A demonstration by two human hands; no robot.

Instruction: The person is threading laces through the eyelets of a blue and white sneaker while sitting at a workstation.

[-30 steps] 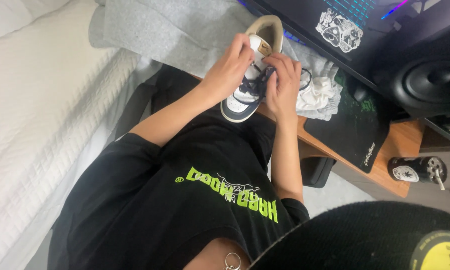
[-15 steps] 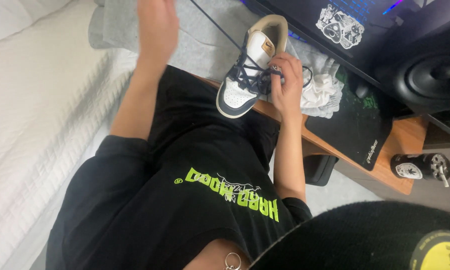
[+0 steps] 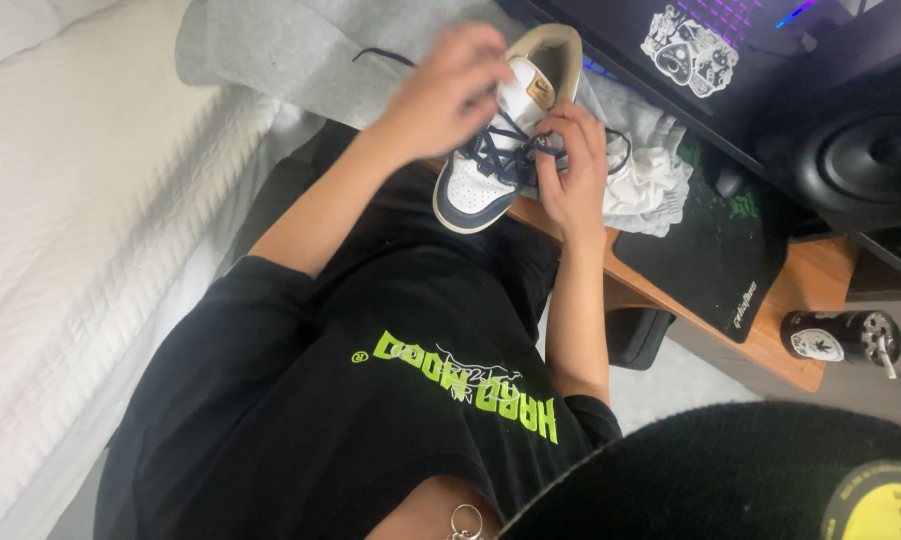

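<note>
A bedroom at home: a bed [image 3: 80, 230] with a white quilted cover runs alongside a wooden table [image 3: 770, 330] carrying a black mouse mat [image 3: 710, 260], a loudspeaker [image 3: 870, 150] and a stickered computer case [image 3: 660, 40].

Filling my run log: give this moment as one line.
left hand: holds dark lace | right hand: grips sneaker | sneaker: by desk edge

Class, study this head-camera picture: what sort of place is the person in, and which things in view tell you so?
Most likely a bedroom with a desk set-up. A white quilted bed runs along one side, and a wooden desk carries a black speaker and mouse mat. Both hands work on a laced sneaker.
</note>
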